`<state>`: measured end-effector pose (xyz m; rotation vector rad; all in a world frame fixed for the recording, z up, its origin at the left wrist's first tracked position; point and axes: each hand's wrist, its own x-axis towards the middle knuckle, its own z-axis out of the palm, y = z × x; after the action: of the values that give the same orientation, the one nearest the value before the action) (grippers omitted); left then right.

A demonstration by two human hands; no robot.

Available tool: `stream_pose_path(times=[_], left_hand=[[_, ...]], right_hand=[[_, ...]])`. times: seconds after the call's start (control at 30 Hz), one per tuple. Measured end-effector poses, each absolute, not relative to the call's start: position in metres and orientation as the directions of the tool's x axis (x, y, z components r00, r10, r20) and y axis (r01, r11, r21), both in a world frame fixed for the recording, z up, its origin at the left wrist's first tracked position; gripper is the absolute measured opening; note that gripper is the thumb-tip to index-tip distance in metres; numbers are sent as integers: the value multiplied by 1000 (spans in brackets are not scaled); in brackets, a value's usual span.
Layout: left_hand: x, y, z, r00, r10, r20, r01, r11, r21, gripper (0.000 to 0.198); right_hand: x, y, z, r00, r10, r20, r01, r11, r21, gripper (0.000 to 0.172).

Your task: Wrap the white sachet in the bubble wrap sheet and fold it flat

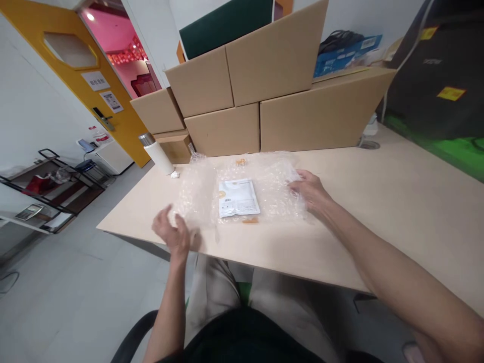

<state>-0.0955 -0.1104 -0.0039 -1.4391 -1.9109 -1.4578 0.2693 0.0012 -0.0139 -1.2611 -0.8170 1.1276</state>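
A sheet of clear bubble wrap (276,189) lies spread on the pale wooden table. On its middle rests a flat white packet (239,198) with small print and a yellowish mark. Small orange pieces show above and below the packet. At the wrap's right edge, my right hand (310,190) has its fingers closed on the film. My left hand (172,232) is near the lower left edge of the wrap, fingers apart and slightly blurred, with nothing in it.
Cardboard boxes (223,131) are stacked along the back of the table (401,212). A white bottle (159,155) with a metal cap stands at the back left, a crumpled white scrap (175,174) beside it. The table's front edge is close to my lap.
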Motion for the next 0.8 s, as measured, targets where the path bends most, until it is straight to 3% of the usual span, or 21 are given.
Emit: stream_pose_path(times=[0.07, 0.13, 0.3, 0.4, 0.53, 0.8], left_hand=[[-72, -106, -2, -286, 705, 649, 881, -73, 468, 28], [-48, -95, -2, -202, 858, 472, 882, -50, 468, 37], [-17, -73, -6, -201, 955, 220, 841, 53, 539, 33], [-22, -72, -5, -185, 966, 180, 781, 33, 623, 35], [-49, -76, 3, -202, 960, 196, 769, 31, 639, 37], [-117, -71, 1, -392, 896, 209, 825, 242, 511, 32]], right_hand=[[270, 1, -16, 289, 951, -112, -178, -61, -982, 41], [271, 0, -17, 290, 951, -109, -144, -70, -987, 38], [271, -5, -13, 297, 950, -96, -59, -82, -995, 32], [270, -9, -8, 310, 944, -111, -45, -102, -994, 29], [269, -13, -2, 302, 943, -138, -14, -140, -990, 25], [269, -14, -2, 334, 932, -144, 15, -158, -987, 20]])
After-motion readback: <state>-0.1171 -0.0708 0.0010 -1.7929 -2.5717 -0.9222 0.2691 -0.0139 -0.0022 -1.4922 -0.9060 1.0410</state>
